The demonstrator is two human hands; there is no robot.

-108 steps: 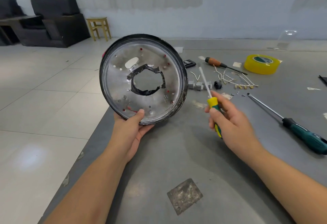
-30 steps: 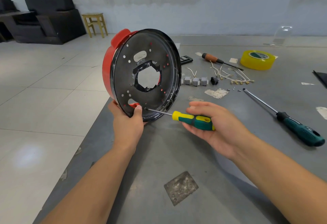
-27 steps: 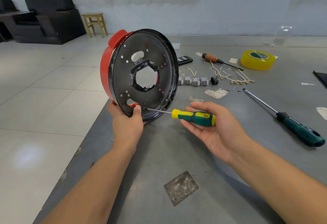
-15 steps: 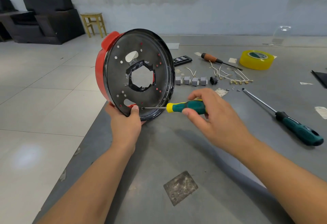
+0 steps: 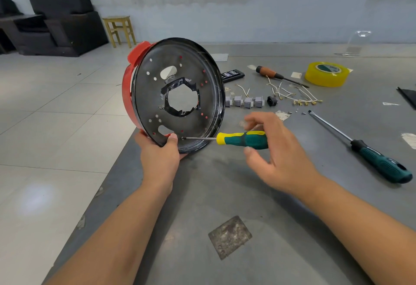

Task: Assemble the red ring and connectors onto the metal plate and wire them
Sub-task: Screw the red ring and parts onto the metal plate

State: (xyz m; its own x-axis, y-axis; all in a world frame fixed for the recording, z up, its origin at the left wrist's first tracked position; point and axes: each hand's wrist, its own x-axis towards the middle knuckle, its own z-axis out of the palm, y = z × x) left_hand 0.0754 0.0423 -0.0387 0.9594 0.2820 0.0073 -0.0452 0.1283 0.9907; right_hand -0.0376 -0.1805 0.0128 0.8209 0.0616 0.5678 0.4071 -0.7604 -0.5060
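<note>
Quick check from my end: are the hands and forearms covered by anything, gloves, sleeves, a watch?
No. Both the left hand and the right hand are bare, with no gloves, rings or watch visible. Both forearms are uncovered as far as the frame shows; no sleeve edge appears.

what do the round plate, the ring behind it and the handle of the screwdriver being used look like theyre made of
The round plate looks like thin sheet metal: dark, slightly glossy, with punched holes and a rolled, reflective rim. The red ring behind it is probably moulded plastic, given its even colour and smooth soft sheen. The screwdriver handle, at the right hand's fingers, seems to be yellow plastic with a green, likely rubbery, grip; the shaft is bright metal.
</note>
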